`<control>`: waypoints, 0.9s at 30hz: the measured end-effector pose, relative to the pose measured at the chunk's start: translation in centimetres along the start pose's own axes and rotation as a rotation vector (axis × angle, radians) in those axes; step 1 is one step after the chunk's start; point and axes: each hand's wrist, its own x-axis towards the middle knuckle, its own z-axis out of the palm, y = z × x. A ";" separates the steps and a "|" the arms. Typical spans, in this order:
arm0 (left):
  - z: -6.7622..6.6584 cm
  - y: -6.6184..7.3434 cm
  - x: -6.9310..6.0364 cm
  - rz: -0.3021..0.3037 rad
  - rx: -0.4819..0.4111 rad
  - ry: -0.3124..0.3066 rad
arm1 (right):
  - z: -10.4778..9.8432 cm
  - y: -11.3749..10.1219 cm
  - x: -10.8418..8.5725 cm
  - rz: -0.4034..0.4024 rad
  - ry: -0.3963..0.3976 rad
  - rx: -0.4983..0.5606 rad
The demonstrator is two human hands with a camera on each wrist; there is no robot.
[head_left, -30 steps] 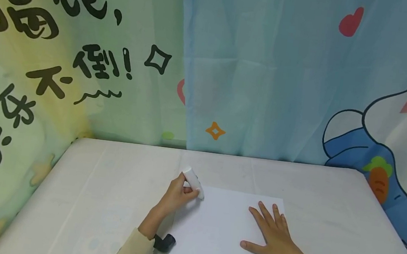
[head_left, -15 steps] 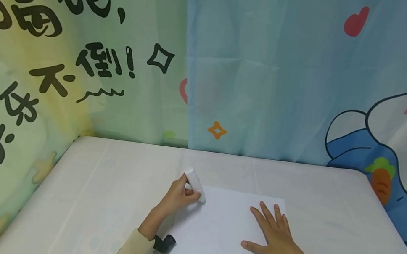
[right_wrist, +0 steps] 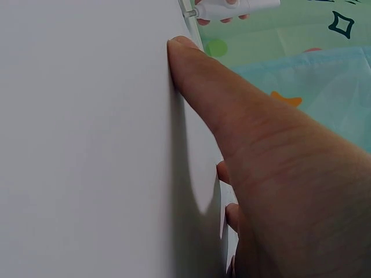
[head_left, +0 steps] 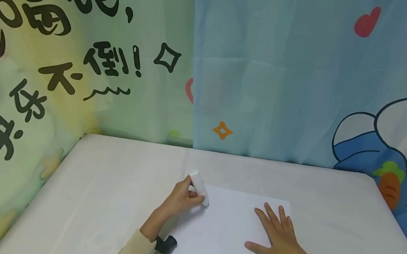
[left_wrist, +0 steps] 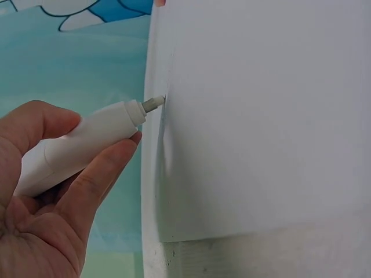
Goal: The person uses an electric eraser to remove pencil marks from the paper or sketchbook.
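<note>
My left hand (head_left: 179, 198) pinches a thick white pen-shaped tool (head_left: 199, 188) between thumb and fingers; its exact kind is not plain. In the left wrist view the tool (left_wrist: 87, 142) ends in a narrow grey tip with a paler end, which meets or nearly meets the white sheet of paper (left_wrist: 261, 127). That contact lies at the paper's upper left in the head view. My right hand (head_left: 279, 238) rests on the right part of the sheet (head_left: 224, 239) with its fingers spread. The right wrist view shows its thumb (right_wrist: 214, 98) extended over the paper, with the other fingers mostly hidden.
A white-covered table (head_left: 126, 164) lies under the sheet. Behind it hangs a printed curtain (head_left: 269, 88) with lettering and a cartoon animal. Black camera mounts sit at both wrists, the left mount (head_left: 166, 245) close to the paper's left edge.
The head view has shifted slightly, so the whole scene sits further right. The tool's tip has moved a little down and toward the front along the paper. My right hand stays in place.
</note>
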 end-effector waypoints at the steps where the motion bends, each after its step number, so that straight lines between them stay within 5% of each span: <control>1: 0.0 0.1 0.0 -0.003 0.002 0.000 | 0.0 0.0 0.0 -0.001 0.001 0.003; 9: -0.1 1.1 -0.8 -0.008 -0.003 -0.011 | 0.1 0.0 0.0 0.020 -0.007 0.015; 27: 0.4 0.3 -0.7 0.002 0.037 -0.029 | 0.0 0.3 0.0 0.005 -0.002 0.013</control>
